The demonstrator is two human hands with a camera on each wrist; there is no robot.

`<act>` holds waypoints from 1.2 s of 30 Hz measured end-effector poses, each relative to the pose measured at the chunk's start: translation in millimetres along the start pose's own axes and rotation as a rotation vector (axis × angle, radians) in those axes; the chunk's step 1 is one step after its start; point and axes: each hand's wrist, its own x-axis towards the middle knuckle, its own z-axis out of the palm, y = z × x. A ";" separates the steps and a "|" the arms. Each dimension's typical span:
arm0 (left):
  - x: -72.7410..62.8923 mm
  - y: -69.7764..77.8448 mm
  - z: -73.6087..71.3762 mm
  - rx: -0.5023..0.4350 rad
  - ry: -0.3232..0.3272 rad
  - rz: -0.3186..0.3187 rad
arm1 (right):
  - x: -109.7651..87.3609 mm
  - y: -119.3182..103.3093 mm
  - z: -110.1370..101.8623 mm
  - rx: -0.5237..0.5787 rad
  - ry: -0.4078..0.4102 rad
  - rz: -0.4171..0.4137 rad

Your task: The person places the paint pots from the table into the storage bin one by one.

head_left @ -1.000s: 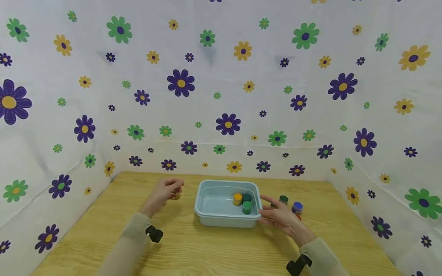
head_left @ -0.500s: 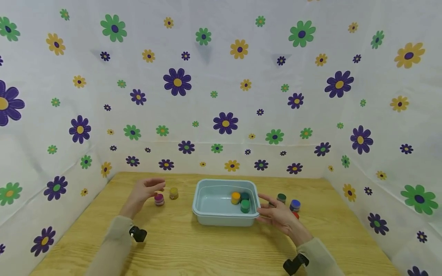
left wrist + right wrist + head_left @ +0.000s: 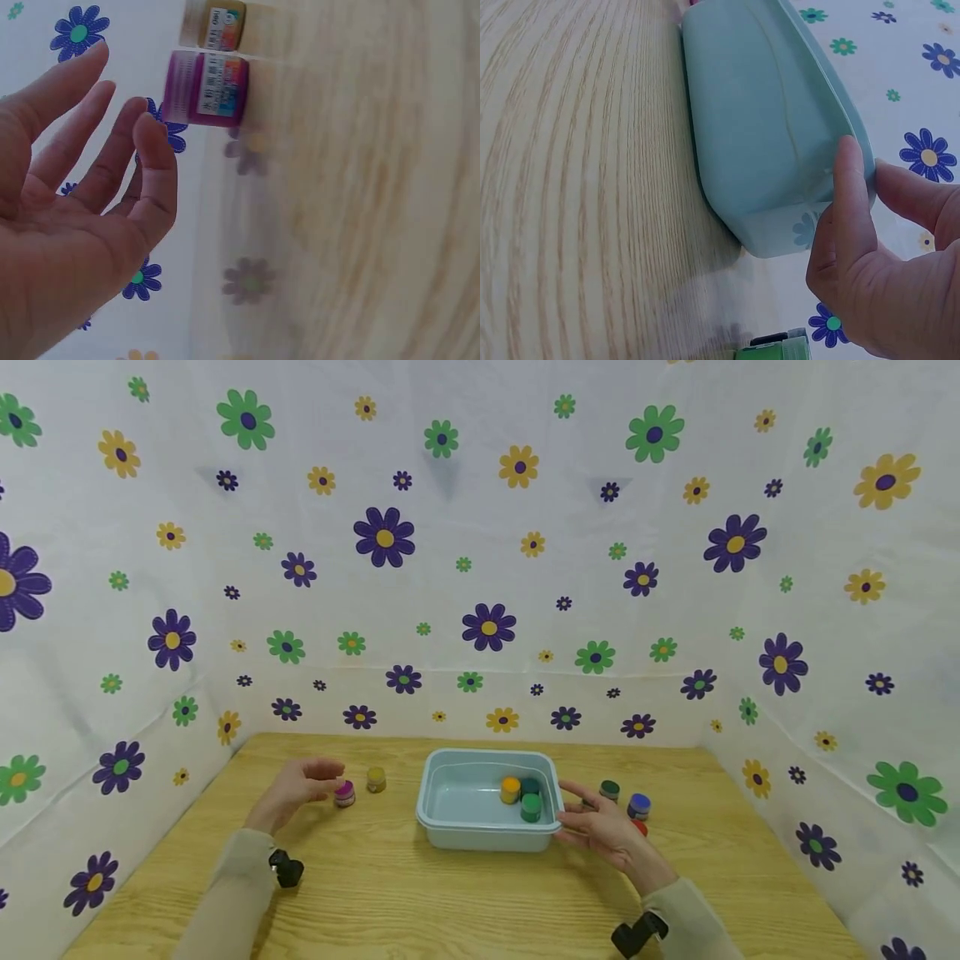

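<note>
My left hand [image 3: 300, 792] is just left of a magenta paint jar [image 3: 345, 794], its fingers loosely bent and holding nothing. The left wrist view shows a gap between those fingers [image 3: 157, 161] and the labelled jar. A yellow paint jar [image 3: 377, 779] stands beside the magenta one. With my right hand [image 3: 611, 835] I pinch the right rim of a light blue plastic tub [image 3: 491, 838], a fingertip on each side of the rim in the right wrist view. Inside the tub, an orange-yellow jar [image 3: 510, 790], a green jar [image 3: 531, 808] and a dark teal jar [image 3: 530, 787] sit together at the right.
Right of the tub stand a dark green jar [image 3: 610, 791], a blue jar [image 3: 639, 807] and a red-topped jar [image 3: 640, 828] partly hidden by my right hand. A flower-printed white cloth [image 3: 480, 568] encloses the wooden table [image 3: 420, 910] at the back and sides.
My left hand has moved left from over the yellow jar to beside the magenta jar, uncovering both. The right hand stays at the tub's rim. The head view has shifted slightly.
</note>
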 end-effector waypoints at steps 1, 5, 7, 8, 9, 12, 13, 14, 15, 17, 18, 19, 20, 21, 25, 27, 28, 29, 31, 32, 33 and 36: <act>0.8 -1.6 0.5 -0.006 -0.006 -0.013 | 0.3 0.3 -0.3 0.003 -0.004 -0.002; 3.2 -6.3 3.2 -0.052 -0.029 -0.065 | 0.9 1.8 -2.7 0.015 -0.025 -0.006; 4.5 -8.1 4.1 -0.065 -0.069 -0.071 | 0.7 2.2 -3.8 0.022 -0.028 -0.008; 5.3 -8.9 4.6 -0.077 -0.081 -0.075 | 0.7 2.3 -4.2 0.024 -0.030 -0.010; 6.2 -9.7 5.2 -0.092 -0.087 -0.082 | 0.5 2.3 -4.4 0.025 -0.031 -0.013; 8.6 -11.9 6.6 -0.099 -0.105 -0.083 | 0.3 2.3 -4.7 0.037 -0.038 -0.014; 9.1 -12.3 7.0 -0.092 -0.108 -0.084 | 0.2 2.5 -4.7 0.043 -0.041 -0.012; 9.6 -13.1 7.3 -0.086 -0.108 -0.086 | 0.2 2.6 -4.6 0.047 -0.045 -0.011; 9.8 -13.5 7.5 -0.070 -0.114 -0.086 | 0.2 2.9 -4.6 0.051 -0.049 -0.009; 9.7 -13.4 8.0 -0.047 -0.116 -0.091 | 0.3 3.9 -4.5 0.058 -0.052 -0.004; 9.7 -13.3 8.1 -0.021 -0.118 -0.092 | 0.4 4.3 -4.5 0.059 -0.052 -0.005; 9.9 -13.3 8.1 -0.004 -0.124 -0.089 | 0.7 4.7 -4.6 0.060 -0.051 -0.005; 10.2 -13.0 8.3 0.001 -0.120 -0.093 | 0.8 5.1 -4.7 0.058 -0.049 -0.007; 10.4 -12.5 8.4 0.004 -0.114 -0.098 | 1.1 5.3 -4.7 0.059 -0.047 -0.007; 11.5 -10.7 10.7 0.028 -0.098 -0.119 | 1.2 6.1 -5.0 0.069 -0.034 -0.004; 11.4 -9.8 11.5 0.040 -0.083 -0.132 | 1.1 5.5 -4.3 0.078 -0.025 0.004; 11.3 -9.7 11.9 0.043 -0.078 -0.138 | 1.0 5.2 -3.8 0.083 -0.021 0.007; 11.3 -9.9 12.0 0.045 -0.077 -0.140 | 0.9 4.9 -3.3 0.088 -0.017 0.010; 11.1 -10.3 11.7 0.045 -0.078 -0.138 | 0.8 4.0 -2.4 0.099 -0.010 0.018; 11.0 -10.6 11.5 0.041 -0.081 -0.137 | 0.7 3.6 -2.1 0.105 -0.007 0.022; 10.8 -11.0 11.1 0.038 -0.085 -0.132 | 0.8 3.5 -2.0 0.108 -0.006 0.024; 9.5 -11.0 9.4 0.013 -0.108 -0.118 | 1.1 3.3 -2.1 0.115 -0.011 0.032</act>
